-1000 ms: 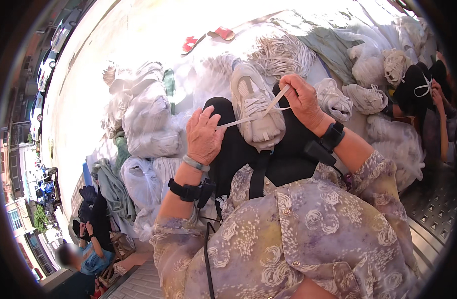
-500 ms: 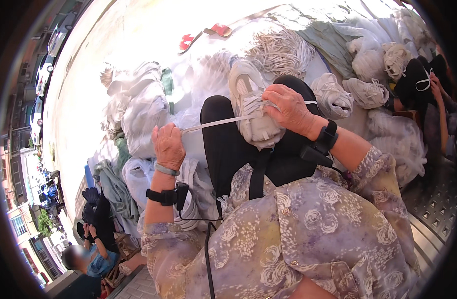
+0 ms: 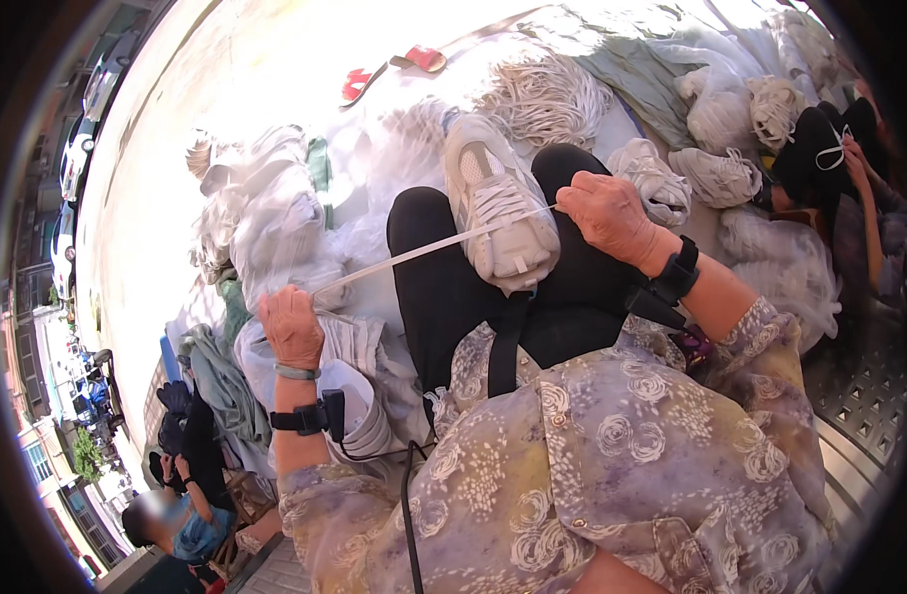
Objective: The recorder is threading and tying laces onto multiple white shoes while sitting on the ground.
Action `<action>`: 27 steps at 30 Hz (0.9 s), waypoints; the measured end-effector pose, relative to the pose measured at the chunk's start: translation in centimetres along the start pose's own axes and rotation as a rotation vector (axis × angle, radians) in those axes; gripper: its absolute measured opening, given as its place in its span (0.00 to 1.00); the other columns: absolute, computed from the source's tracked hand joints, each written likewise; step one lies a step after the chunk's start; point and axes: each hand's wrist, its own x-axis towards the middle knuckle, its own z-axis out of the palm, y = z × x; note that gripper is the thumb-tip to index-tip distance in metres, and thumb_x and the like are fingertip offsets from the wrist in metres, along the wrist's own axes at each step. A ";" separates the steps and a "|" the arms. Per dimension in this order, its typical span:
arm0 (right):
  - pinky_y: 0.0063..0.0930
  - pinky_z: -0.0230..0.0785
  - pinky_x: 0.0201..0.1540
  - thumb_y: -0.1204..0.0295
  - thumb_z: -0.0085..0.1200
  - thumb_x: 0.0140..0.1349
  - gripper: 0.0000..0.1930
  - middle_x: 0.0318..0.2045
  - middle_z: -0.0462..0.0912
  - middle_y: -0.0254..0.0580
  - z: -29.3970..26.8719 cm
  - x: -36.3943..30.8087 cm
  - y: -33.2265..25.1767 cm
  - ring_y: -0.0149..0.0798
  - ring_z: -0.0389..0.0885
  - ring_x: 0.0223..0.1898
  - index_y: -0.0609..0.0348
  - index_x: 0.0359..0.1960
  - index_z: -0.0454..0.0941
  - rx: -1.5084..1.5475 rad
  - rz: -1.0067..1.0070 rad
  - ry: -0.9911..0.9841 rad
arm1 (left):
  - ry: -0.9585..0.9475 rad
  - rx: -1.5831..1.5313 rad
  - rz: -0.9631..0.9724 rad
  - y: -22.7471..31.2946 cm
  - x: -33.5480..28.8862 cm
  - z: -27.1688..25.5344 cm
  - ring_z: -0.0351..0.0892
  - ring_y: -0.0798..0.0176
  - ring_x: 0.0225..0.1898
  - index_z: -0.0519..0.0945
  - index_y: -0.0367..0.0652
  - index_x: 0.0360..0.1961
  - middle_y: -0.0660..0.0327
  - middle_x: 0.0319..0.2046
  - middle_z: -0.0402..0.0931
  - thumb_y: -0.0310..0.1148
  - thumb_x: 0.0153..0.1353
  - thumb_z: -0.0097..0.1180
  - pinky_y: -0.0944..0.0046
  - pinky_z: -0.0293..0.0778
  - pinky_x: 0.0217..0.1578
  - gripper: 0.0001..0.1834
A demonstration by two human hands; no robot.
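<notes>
My left hand pinches the flat white lace pulled taut from the pale mesh sneaker; right hand steadies beside it. Lacing; next eyelet, I judge.

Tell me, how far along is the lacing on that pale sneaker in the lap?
Several rows of lace already cross the sneaker, so the threading looks well under way. In hand: the left hand pulls one white lace out taut to the side, while the right hand pinches it at the shoe. The lace is not yet tied, and more unlaced-looking shoes lie in the pile beyond.
</notes>
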 end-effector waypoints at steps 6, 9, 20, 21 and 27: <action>0.37 0.66 0.29 0.66 0.53 0.54 0.15 0.27 0.77 0.47 0.8 -1.0 -1.6 0.52 0.76 0.30 0.58 0.40 0.67 0.154 0.139 -0.349 | -0.269 0.083 -0.014 0.6 -0.2 2.0 0.71 0.56 0.36 0.71 0.45 0.26 0.60 0.28 0.69 0.26 0.48 0.46 0.50 0.60 0.48 0.03; 0.42 0.67 0.32 0.62 0.50 0.57 0.19 0.27 0.77 0.51 2.0 -0.7 -1.0 0.54 0.76 0.32 0.60 0.44 0.64 0.228 0.131 -0.286 | -0.242 0.053 -0.053 0.4 0.2 2.2 0.71 0.56 0.35 0.72 0.46 0.26 0.60 0.27 0.69 0.26 0.48 0.46 0.52 0.61 0.46 0.04; 0.44 0.66 0.33 0.63 0.52 0.55 0.13 0.23 0.76 0.54 1.2 2.5 0.1 0.56 0.76 0.30 0.62 0.31 0.70 0.436 0.152 -0.330 | -0.553 -0.858 -0.439 0.0 2.3 -2.1 0.74 0.65 0.32 0.72 0.40 0.26 0.61 0.27 0.75 0.33 0.60 0.47 0.64 0.66 0.39 0.09; 0.44 0.66 0.33 0.64 0.53 0.54 0.13 0.23 0.76 0.54 1.1 2.4 -0.2 0.56 0.76 0.30 0.63 0.31 0.70 0.503 0.165 -0.349 | -0.437 -1.207 -0.454 -0.1 1.6 -1.8 0.74 0.68 0.32 0.71 0.38 0.25 0.60 0.27 0.76 0.37 0.62 0.47 0.66 0.68 0.37 0.13; 0.43 0.66 0.33 0.66 0.54 0.53 0.14 0.22 0.77 0.53 1.8 1.1 -1.4 0.54 0.77 0.30 0.63 0.34 0.68 0.299 0.117 -0.419 | -0.236 -1.700 -0.785 0.5 1.2 -4.1 0.72 0.67 0.22 0.69 0.41 0.23 0.62 0.21 0.72 0.38 0.63 0.47 0.63 0.73 0.37 0.14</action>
